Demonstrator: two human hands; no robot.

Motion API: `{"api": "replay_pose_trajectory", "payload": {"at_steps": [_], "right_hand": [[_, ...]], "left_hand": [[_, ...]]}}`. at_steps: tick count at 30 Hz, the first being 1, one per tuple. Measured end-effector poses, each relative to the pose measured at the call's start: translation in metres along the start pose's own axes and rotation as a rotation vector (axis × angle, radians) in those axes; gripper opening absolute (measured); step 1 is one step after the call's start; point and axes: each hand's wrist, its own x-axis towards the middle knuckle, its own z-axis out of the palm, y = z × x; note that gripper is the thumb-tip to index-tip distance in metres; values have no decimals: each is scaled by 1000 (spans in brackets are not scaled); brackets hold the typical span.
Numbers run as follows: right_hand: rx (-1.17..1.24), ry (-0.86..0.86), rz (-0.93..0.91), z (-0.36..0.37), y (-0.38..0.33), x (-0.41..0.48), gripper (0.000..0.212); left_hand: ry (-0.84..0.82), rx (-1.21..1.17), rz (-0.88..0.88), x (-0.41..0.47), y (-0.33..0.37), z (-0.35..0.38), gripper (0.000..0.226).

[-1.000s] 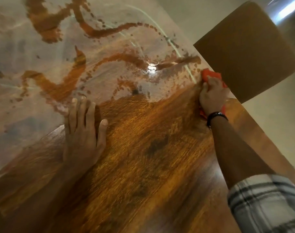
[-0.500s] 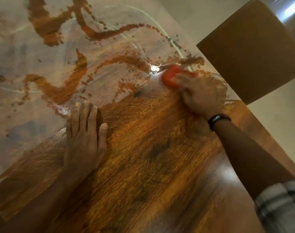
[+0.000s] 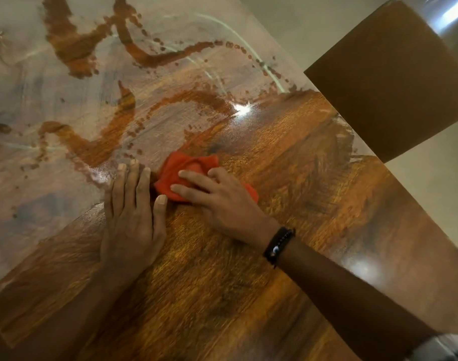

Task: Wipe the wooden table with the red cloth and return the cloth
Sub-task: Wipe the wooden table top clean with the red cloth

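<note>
The wooden table (image 3: 288,230) fills most of the view; its far half is covered by a pale dusty film with dark wet streaks, its near half shows bare glossy wood. A crumpled red cloth (image 3: 186,168) lies on the table near the middle. My right hand (image 3: 220,201) presses flat on the cloth with spread fingers and covers its near part. My left hand (image 3: 132,214) rests flat on the table just left of the cloth, its thumb tip almost touching it.
A brown chair back (image 3: 389,79) stands past the table's right edge. Pale floor shows beyond that edge at the right. A black band sits on my right wrist (image 3: 278,244).
My right hand has swept the red cloth leftward from the table's right edge to the middle, beside my left hand. More bare wood shows along that path. My left hand has stayed put.
</note>
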Motion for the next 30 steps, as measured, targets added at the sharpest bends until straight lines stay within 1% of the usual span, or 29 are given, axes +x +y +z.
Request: {"api": "replay_pose_trajectory", "payload": {"at_steps": [1,3,6,9,11,15,17,19,21,22,26,30], "right_hand": [[-8,12,8,-7,18,7,47],[-13,84,156,-23,68,25,45],[7,206,515,-55,158,43,40],[-8,315,844,-71,209,15,40],[-28,358,973,-68,211,-25,41],[-62,412,1153,-61,200,-124,45],[-77,403,1314,-61,189,-164,45],[-66,390,1423,-61,185,-178,45],[-49,386,1446,-64,191,-163,45],[-21,403,1422,-67,196,-147,44],[90,406,1219,-77,206,-46,41],[52,318,989,-66,185,65,43]], "left_hand": [[-1,0,-2,0,0,0,63],[-7,-2,-8,0,0,1,63],[-17,12,-4,0,-2,2,63],[-29,26,-1,0,-1,1,61],[-29,28,-1,0,-1,0,61],[-38,41,13,0,0,-1,61],[-37,45,19,0,0,-1,62],[-33,47,25,0,0,-1,62],[-32,56,29,1,0,-1,62],[-35,58,28,1,1,-1,62],[-25,80,34,2,1,0,63],[-17,84,37,1,1,0,62]]}}
